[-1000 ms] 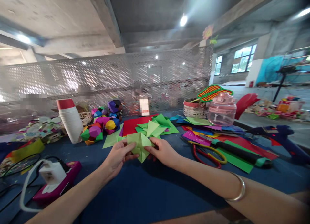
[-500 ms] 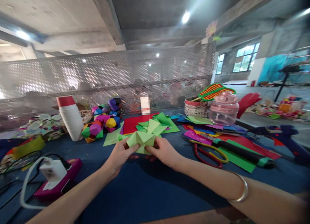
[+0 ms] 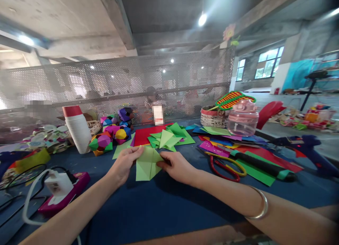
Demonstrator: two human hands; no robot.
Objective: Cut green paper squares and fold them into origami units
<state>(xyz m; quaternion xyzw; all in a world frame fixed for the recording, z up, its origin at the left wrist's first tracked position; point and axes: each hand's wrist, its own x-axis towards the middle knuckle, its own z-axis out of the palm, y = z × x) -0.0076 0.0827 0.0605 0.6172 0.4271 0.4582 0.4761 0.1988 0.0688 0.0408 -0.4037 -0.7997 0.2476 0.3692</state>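
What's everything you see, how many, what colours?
folded paper: one, light green, front centre
paper pile: one, mostly green, behind it
faceted balls: several, multicoloured, left
cup stack: one, white and red, left
power strip: one, purple, near left
bottle: one, pinkish, back right
basket: one, whitish, left of bottle
looped handles: two, red and yellow, right
glue gun: one, blue, far right
table: one, blue, underneath
screen: one, grey, behind
left hand: one, bare, holding paper
right hand: one, bare, holding paper

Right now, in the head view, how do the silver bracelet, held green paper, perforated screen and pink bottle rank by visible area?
1. Perforated screen
2. Pink bottle and held green paper: too alike to rank; the paper is nearer
3. Silver bracelet
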